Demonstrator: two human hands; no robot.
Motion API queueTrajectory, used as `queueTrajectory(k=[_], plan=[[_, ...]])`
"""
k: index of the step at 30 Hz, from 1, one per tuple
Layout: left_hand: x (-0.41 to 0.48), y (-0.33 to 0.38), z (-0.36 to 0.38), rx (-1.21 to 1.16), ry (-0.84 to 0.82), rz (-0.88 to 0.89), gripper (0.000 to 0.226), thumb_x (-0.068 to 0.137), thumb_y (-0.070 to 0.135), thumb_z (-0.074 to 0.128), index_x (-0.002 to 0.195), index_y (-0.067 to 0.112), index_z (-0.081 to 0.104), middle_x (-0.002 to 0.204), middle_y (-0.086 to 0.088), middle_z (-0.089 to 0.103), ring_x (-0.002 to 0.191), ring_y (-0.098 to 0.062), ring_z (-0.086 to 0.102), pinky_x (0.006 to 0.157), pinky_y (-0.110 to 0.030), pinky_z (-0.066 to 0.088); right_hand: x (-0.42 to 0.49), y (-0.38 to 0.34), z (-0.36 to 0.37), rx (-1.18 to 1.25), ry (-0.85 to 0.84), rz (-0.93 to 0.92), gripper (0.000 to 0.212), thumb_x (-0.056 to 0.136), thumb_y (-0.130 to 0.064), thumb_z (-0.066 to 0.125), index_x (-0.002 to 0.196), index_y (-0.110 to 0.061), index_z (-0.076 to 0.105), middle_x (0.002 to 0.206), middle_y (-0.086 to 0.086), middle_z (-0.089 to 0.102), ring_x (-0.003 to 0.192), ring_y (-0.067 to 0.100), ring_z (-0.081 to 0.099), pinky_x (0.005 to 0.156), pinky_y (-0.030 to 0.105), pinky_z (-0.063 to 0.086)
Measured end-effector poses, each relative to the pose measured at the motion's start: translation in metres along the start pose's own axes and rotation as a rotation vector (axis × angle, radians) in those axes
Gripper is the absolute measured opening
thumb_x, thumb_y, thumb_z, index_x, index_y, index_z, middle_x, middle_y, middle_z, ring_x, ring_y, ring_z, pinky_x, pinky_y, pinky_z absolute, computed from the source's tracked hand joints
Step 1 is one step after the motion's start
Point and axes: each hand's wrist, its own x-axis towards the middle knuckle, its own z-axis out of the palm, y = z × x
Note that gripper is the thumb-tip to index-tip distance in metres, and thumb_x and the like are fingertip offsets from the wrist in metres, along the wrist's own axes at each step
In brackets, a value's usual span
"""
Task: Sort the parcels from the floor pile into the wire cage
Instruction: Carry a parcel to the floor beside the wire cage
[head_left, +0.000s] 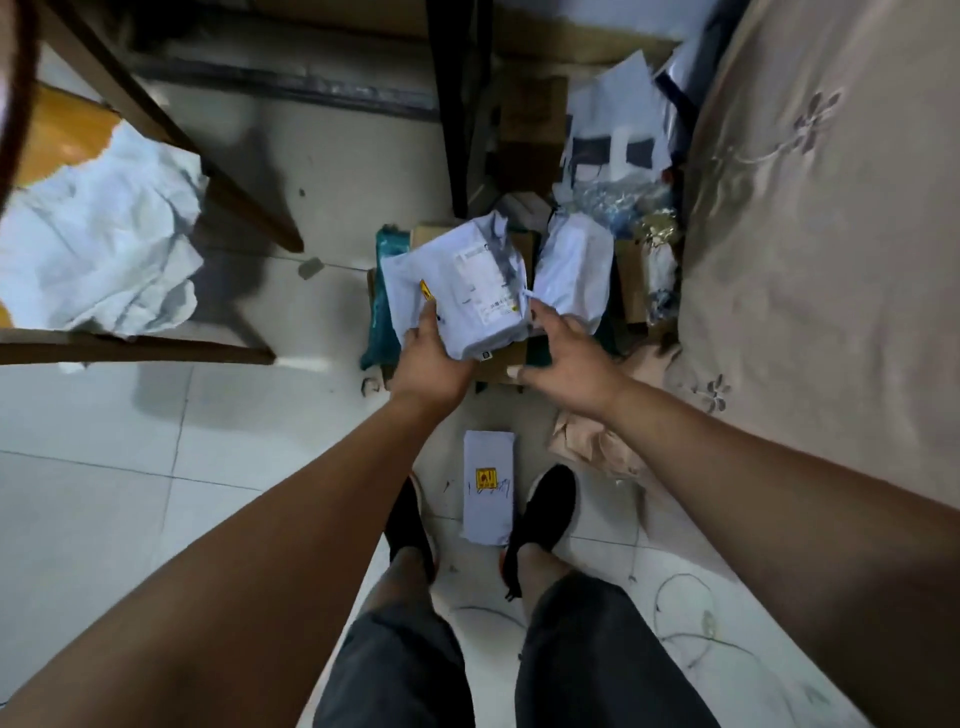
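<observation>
My left hand grips the near edge of a white poly-bag parcel with a printed label and a yellow sticker, held above the floor pile. My right hand hovers at the parcel's right corner with spread fingers, a fingertip touching it. A second white bag parcel lies just right of it on the pile. Under them sit a teal bag and brown cartons. Another white parcel with a yellow sticker lies flat on the tiles between my shoes. No wire cage is in view.
A beige embroidered cloth fills the right side. Dark wooden frame legs and crumpled white bags stand at the left. A black post rises behind the pile, with more bags and cartons beyond. Thin wires trail on the tiles.
</observation>
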Motion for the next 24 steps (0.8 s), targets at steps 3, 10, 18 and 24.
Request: queueTrajectory(k=[3, 10, 18, 24], plan=[[0.058, -0.016, 0.019, 0.024, -0.011, 0.055, 0.100, 0.081, 0.047, 0.070, 0.162, 0.017, 0.018, 0.155, -0.017, 0.041, 0.139, -0.037, 0.043, 0.111, -0.047, 0.042, 0.059, 0.011, 0.014, 0.045, 0.026, 0.001, 0.097, 0.088, -0.039, 0.074, 0.163, -0.034, 0.012, 0.154, 0.011, 0.031, 0.141, 0.034, 0.038, 0.116, 0.039, 0.037], [0.143, -0.072, 0.043, 0.124, -0.011, 0.119, 0.095, 0.088, 0.034, 0.069, 0.163, 0.026, 0.012, 0.158, -0.016, 0.033, 0.139, -0.035, 0.043, 0.111, -0.042, 0.041, 0.151, 0.026, 0.080, 0.213, 0.143, 0.045, 0.109, 0.080, -0.027, 0.078, 0.164, -0.025, 0.008, 0.163, 0.010, 0.027, 0.147, 0.029, 0.028, 0.120, 0.041, 0.031], [0.148, -0.085, 0.054, -0.271, -0.015, 0.167, 0.094, 0.088, 0.006, 0.064, 0.164, 0.028, 0.013, 0.166, 0.005, 0.024, 0.140, -0.008, 0.034, 0.113, -0.030, 0.041, 0.164, 0.025, 0.114, 0.329, 0.283, 0.081, 0.108, 0.058, -0.053, 0.071, 0.156, -0.023, 0.035, 0.144, 0.009, 0.048, 0.131, 0.028, 0.049, 0.110, 0.042, 0.044], [0.128, -0.073, 0.039, -0.374, 0.043, 0.199, 0.097, 0.081, 0.020, 0.076, 0.162, 0.024, 0.022, 0.166, 0.005, 0.027, 0.151, -0.011, 0.026, 0.123, -0.037, 0.032, 0.141, 0.015, 0.119, 0.502, 0.331, 0.053, 0.057, 0.070, -0.050, 0.069, 0.124, -0.043, 0.051, 0.128, 0.002, 0.061, 0.116, 0.019, 0.061, 0.097, 0.047, 0.055]])
